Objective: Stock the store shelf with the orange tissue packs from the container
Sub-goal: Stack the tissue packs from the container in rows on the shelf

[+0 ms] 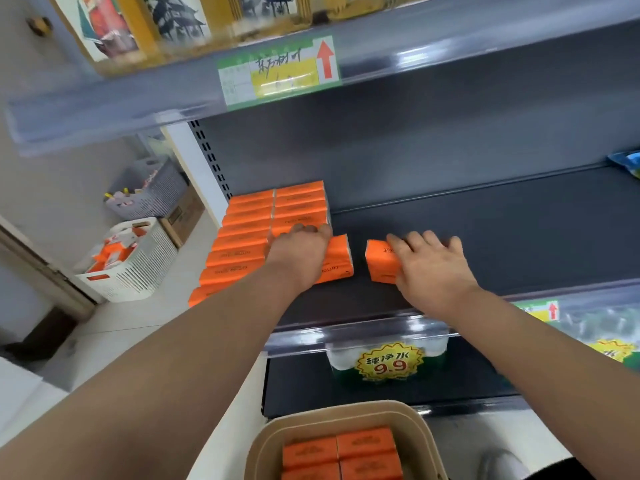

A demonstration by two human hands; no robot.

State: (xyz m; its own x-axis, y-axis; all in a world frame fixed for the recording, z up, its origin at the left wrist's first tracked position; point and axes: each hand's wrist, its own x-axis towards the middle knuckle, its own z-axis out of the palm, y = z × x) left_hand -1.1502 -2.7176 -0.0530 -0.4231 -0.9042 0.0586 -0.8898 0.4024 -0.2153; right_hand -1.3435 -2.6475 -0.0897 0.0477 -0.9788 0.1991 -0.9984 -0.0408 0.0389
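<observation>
Two-handed placing on shelf (485, 237): left hand (301, 252) curls over left pack (337, 259) beside stocked rows (242, 237); right hand (433, 271) grasps right pack (379, 263). Next, likely push both snug; container (346, 412) holds more.

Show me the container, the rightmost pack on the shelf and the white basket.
container (346, 410), head view, on its far rim.
rightmost pack (381, 261), head view, on its bare left end.
white basket (145, 265), head view, on its slatted side wall.
</observation>
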